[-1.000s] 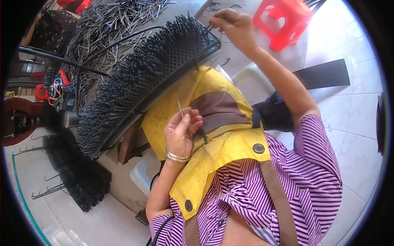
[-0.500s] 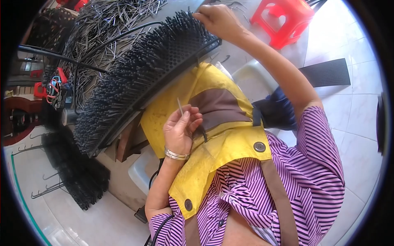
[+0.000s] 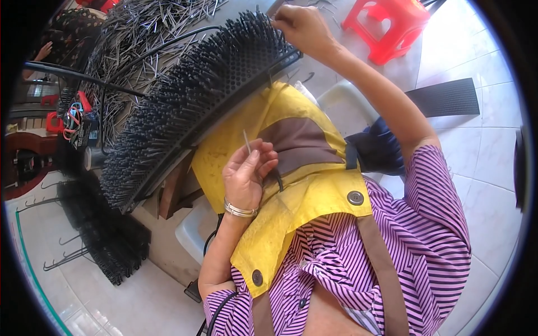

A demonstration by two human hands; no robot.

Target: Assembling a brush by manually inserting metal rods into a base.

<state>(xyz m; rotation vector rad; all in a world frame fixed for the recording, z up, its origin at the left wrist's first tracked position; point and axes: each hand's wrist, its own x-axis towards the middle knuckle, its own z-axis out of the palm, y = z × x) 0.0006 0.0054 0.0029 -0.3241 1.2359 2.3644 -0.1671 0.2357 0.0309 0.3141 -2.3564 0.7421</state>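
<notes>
My left hand (image 3: 244, 178) is in front of the yellow apron (image 3: 224, 157), thumb and fingers closed on a thin grey rod (image 3: 247, 141) whose tip points up. Its lower end is hidden in the palm. A perforated black board (image 3: 235, 92), curved in this view, stands ahead of me, packed with dark thin rods (image 3: 168, 112). Towards its right end, several holes hold no rods. At the far right corner my right hand (image 3: 302, 27) is pinched together beside the outermost rods. Whatever is between its fingertips is too small to make out.
A heap of loose metal strips (image 3: 126, 61) lies behind the board. A red stool (image 3: 386, 28) stands at the far right, near a dark perforated sheet (image 3: 445, 98). Black racks with hooks (image 3: 103, 229) are at left. Another person's hand (image 3: 43, 51) shows at the far left.
My right hand has shifted slightly to the right along the board's end. My left hand stays almost still with the rod. Another person's hand has come into view at the far left.
</notes>
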